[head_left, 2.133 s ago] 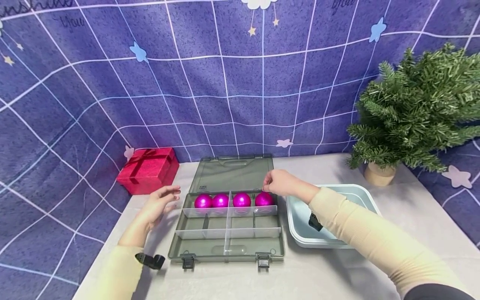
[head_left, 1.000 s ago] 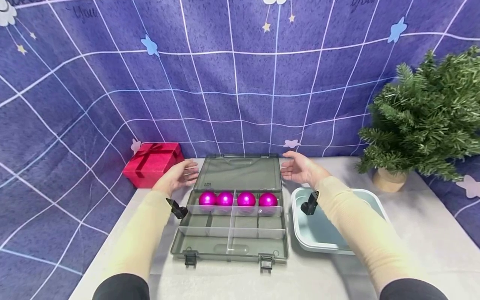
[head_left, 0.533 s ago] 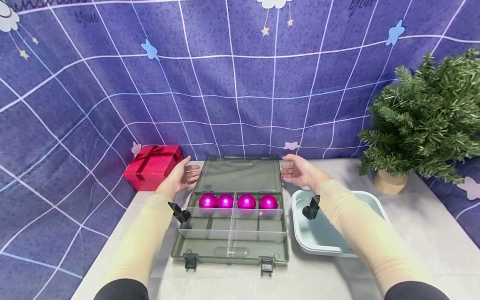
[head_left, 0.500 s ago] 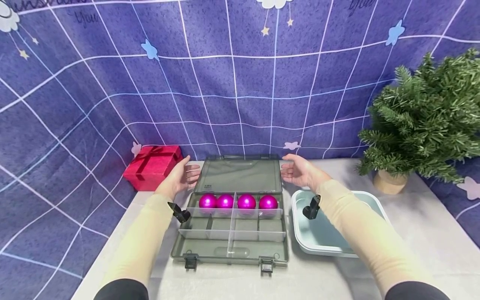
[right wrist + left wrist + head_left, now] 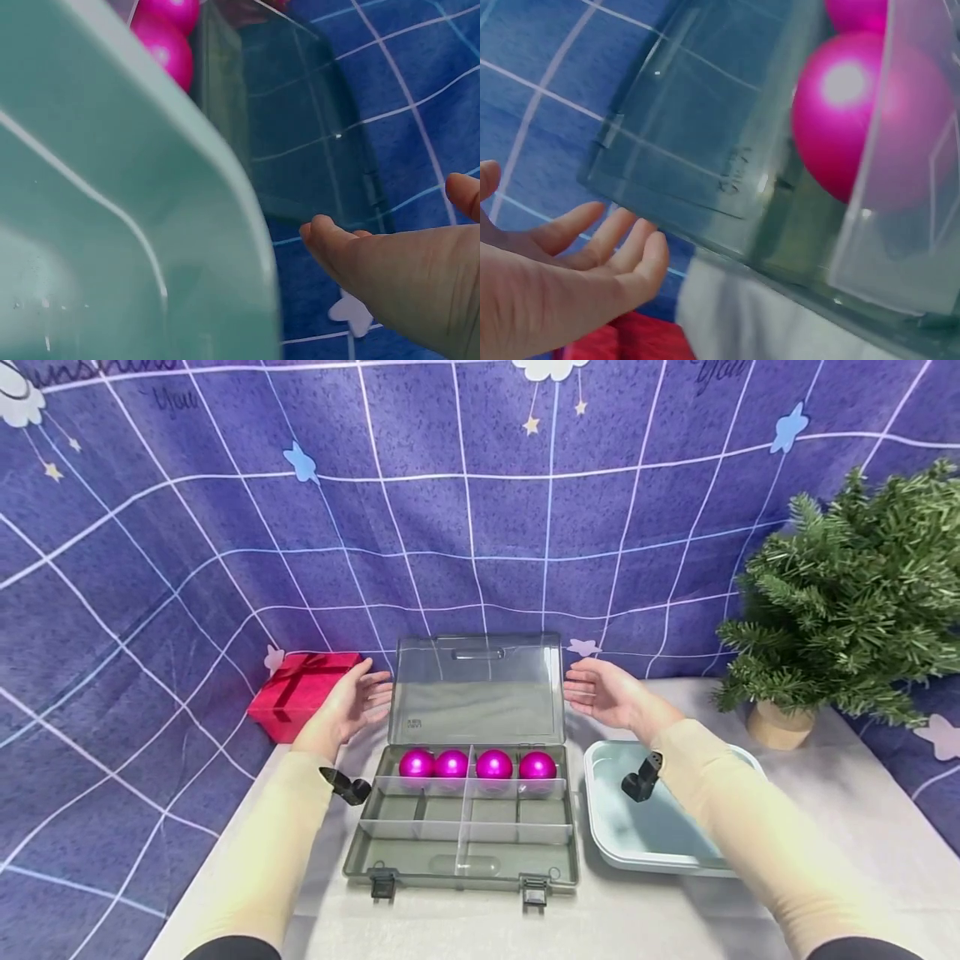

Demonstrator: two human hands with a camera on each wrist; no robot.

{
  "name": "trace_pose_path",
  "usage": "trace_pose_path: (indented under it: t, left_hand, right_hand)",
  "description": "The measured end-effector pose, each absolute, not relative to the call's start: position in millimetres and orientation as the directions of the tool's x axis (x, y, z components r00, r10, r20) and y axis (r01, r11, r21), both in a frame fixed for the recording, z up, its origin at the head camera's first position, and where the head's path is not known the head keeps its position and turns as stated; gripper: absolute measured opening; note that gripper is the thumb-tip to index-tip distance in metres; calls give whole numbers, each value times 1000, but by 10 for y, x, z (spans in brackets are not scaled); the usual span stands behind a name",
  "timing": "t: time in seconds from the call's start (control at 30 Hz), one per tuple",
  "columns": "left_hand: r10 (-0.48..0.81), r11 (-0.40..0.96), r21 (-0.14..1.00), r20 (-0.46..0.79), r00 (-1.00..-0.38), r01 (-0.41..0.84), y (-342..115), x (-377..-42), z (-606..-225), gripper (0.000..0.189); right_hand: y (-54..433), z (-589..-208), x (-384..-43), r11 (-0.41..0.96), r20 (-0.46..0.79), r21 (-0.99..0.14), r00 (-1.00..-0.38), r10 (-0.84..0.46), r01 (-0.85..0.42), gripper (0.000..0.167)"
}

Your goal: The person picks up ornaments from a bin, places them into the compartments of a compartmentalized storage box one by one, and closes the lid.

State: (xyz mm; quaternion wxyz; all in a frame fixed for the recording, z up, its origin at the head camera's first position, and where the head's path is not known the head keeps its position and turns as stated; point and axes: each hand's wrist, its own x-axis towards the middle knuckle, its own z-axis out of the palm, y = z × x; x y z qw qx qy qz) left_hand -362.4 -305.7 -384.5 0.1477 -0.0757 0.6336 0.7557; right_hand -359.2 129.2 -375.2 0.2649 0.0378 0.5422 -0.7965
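A grey see-through compartment box point(image 5: 480, 883) stands in the middle of the table with its lid point(image 5: 480, 697) tilted up at the back. Several shiny magenta balls point(image 5: 493, 766) sit in the back row of compartments, behind clear dividers point(image 5: 420, 828). My left hand point(image 5: 347, 706) is at the lid's left edge, its fingers fairly straight; in the left wrist view the fingertips point(image 5: 656, 244) meet or nearly meet that edge. At the right edge my right hand point(image 5: 609, 693) mirrors it, thumb up. In the right wrist view, fingertips point(image 5: 319, 225) are beside the lid's corner.
A pale blue tub point(image 5: 600, 839) stands right of the box, under my right forearm. The red gift box point(image 5: 300, 697) is behind my left hand. A small artificial fir tree point(image 5: 847, 602) stands at the back right, before a blue grid-patterned cloth point(image 5: 480, 527).
My right hand left the rightmost ball and went to the lid's right side, while my left hand moved to its left side. The lid has since risen from lying back to a steeper tilt.
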Motion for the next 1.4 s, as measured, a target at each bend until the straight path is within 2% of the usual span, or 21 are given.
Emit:
trace_pose_path:
  t: [0.03,0.23,0.4,0.6,0.7,0.9,1.13,1.33,1.4]
  left_hand:
    - [125,-138,942,-290,-949,-307,-3058,-3598,-3811,81]
    - [120,-62,963,-255,-960,-264,-3090,-3412,-3624,82]
    - [103,5,977,-211,-972,-212,-3159,-3211,-3481,85]
    - [115,75,990,-130,-985,-122,-3204,-3026,-3365,81]
    - [132,62,993,-108,-985,-100,-3230,-2936,-3315,74]
    - [161,-3,994,-104,-982,-105,-3295,-2745,-3249,48]
    - [203,37,998,-65,-977,-59,-3308,-2527,-3246,47]
    - [299,-16,999,31,-954,28,-3356,-2351,-3353,35]
    - [321,-45,998,65,-945,53,-3375,-2280,-3396,33]
  right_hand:
    - [1301,-3723,-3570,-269,-336,-850,-860,-384,453,34]
    - [1370,-3568,-3399,-254,-271,-880,-863,-426,402,38]
    - [1396,-3447,-3209,-254,-207,-904,-873,-443,343,33]
    - [1450,-3380,-2978,-226,-135,-938,-877,-461,263,53]
    - [1462,-3353,-2854,-207,-117,-949,-878,-464,236,57]
    - [1469,-3306,-2620,-209,-104,-952,-878,-467,223,50]
    - [1507,-3352,-2371,-230,-105,-941,-861,-498,247,46]
    - [1540,-3406,-2180,-235,-104,-938,-852,-513,255,38]
    - [1565,-3429,-2124,-219,-97,-944,-841,-532,247,43]
